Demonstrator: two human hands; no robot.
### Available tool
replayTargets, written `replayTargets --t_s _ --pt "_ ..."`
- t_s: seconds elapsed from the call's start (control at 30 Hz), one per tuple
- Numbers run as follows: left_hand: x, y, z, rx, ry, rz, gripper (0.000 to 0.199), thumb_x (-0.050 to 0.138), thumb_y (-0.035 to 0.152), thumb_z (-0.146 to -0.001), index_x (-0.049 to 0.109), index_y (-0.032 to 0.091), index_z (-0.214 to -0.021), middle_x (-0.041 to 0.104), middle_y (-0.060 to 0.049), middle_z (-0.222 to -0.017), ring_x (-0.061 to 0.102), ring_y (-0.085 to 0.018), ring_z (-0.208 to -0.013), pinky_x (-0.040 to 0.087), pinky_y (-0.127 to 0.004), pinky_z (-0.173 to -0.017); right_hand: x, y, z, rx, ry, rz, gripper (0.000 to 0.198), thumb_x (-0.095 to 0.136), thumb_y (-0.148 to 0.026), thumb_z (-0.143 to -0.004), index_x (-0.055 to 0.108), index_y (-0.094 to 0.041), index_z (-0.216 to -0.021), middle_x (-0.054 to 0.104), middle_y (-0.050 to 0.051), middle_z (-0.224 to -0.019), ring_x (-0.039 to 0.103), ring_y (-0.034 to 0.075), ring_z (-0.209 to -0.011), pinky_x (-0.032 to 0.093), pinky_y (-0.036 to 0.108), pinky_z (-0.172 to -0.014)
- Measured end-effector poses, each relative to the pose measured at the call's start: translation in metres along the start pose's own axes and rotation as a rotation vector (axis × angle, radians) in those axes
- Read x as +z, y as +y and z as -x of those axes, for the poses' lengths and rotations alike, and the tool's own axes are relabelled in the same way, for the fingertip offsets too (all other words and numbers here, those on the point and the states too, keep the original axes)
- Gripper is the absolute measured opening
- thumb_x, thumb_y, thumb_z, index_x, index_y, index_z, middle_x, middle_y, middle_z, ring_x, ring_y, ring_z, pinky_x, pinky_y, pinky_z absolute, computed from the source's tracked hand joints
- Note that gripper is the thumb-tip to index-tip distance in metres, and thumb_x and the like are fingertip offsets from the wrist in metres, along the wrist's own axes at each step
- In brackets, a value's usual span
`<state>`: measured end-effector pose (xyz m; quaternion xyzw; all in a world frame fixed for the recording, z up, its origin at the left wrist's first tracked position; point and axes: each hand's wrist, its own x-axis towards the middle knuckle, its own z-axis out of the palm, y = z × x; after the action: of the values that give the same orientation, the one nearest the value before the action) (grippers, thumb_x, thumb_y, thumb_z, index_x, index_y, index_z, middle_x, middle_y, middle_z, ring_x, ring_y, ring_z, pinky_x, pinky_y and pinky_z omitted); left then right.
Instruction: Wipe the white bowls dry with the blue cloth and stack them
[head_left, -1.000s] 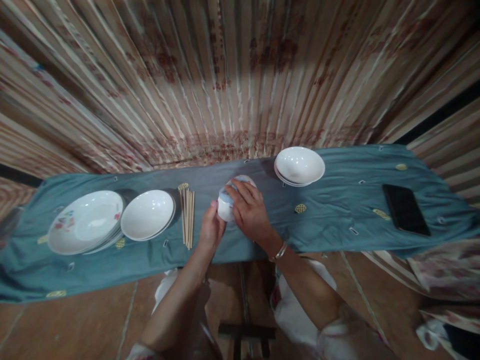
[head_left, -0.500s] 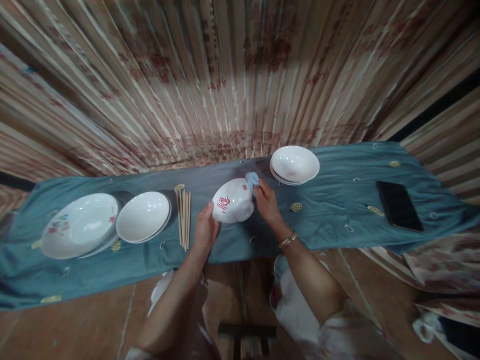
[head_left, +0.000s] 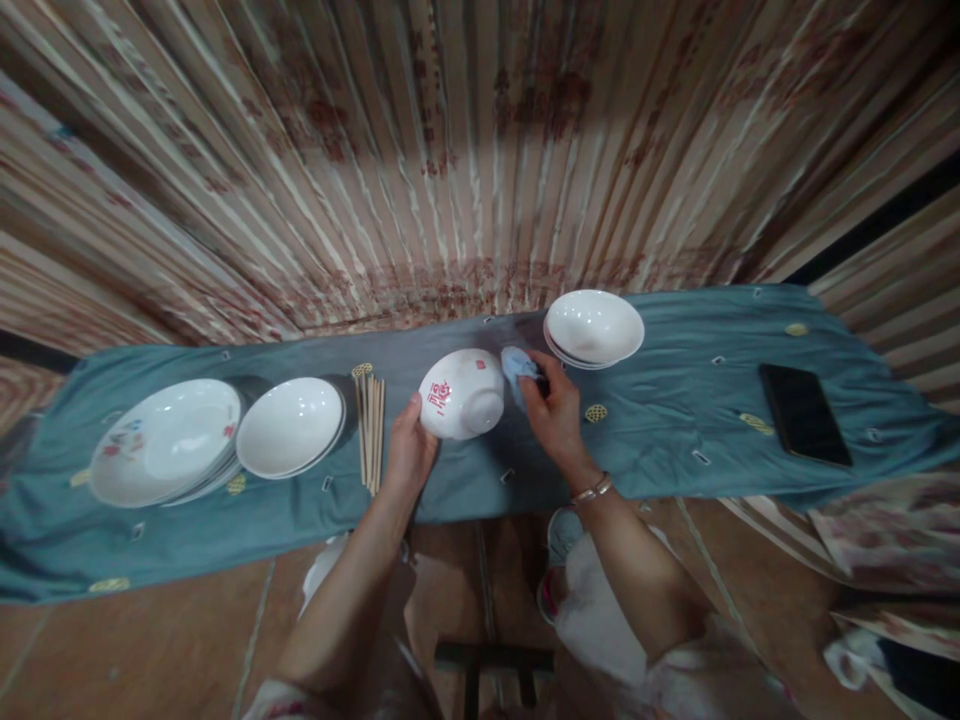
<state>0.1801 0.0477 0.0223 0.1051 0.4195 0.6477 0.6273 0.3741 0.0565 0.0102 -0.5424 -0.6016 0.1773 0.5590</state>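
My left hand is closed on the left rim of a white bowl with red characters on its outside. The bowl is tilted on its side above the table, its foot turned toward me. In my right hand, closed fingers grip a light-blue soft wiper, with a dark part showing at the fingers; whether it is a cloth or a sponge I cannot tell. The wiper is just right of the bowl, with a small gap between them. Left of my left hand lie several wooden chopsticks.
A blue-green cloth covers the long narrow table. Stacked plates and stacked white bowls stand at left. More stacked bowls sit at the back right, and a black tablet-like slab lies farther right. A curtain hangs behind.
My right hand has drawn the wiper away from the bowl, to the right. The bowl has turned slightly and its foot shows more clearly, still in my left hand.
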Motion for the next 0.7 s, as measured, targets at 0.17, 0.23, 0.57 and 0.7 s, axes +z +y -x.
replayTargets --t_s 0.17,0.23,0.57,0.7 --pt "0.000 0.000 -0.001 -0.041 -0.006 0.021 0.020 0.066 0.023 -0.093 0.076 0.009 -0.105 0.082 -0.012 -0.098 0.077 -0.024 -0.104 0.056 -0.036 -0.105 0.004 -0.004 0.012 -0.156 -0.130 0.138 0.030 0.048 -0.027 -0.099 0.066 -0.022 -0.123 0.074 0.012 -0.124 0.068 0.026 -0.117 0.053 0.044 -0.107" --pt "0.001 0.000 -0.001 -0.056 0.009 0.033 0.028 0.064 0.024 -0.095 0.073 0.009 -0.117 0.081 -0.013 -0.105 0.075 -0.026 -0.112 0.055 -0.037 -0.108 0.008 0.000 0.015 -0.160 -0.150 0.183 0.030 0.047 -0.028 -0.100 0.065 -0.021 -0.123 0.074 0.013 -0.121 0.068 0.026 -0.115 0.055 0.044 -0.105" --pt "0.007 0.004 0.000 -0.084 0.068 0.068 0.039 0.051 0.024 -0.101 0.065 0.006 -0.133 0.081 -0.015 -0.110 0.068 -0.028 -0.126 0.049 -0.041 -0.115 0.014 0.005 0.030 -0.179 -0.221 0.292 0.025 0.051 -0.031 -0.102 0.066 -0.016 -0.114 0.077 0.016 -0.103 0.074 0.026 -0.096 0.061 0.039 -0.087" --pt "0.006 0.004 0.001 -0.108 0.033 0.062 0.037 0.055 0.022 -0.098 0.067 0.007 -0.129 0.081 -0.015 -0.109 0.068 -0.028 -0.126 0.048 -0.041 -0.115 0.008 -0.001 0.024 -0.200 -0.143 0.254 0.026 0.053 -0.025 -0.100 0.064 -0.019 -0.122 0.074 0.015 -0.120 0.071 0.025 -0.113 0.058 0.040 -0.099"
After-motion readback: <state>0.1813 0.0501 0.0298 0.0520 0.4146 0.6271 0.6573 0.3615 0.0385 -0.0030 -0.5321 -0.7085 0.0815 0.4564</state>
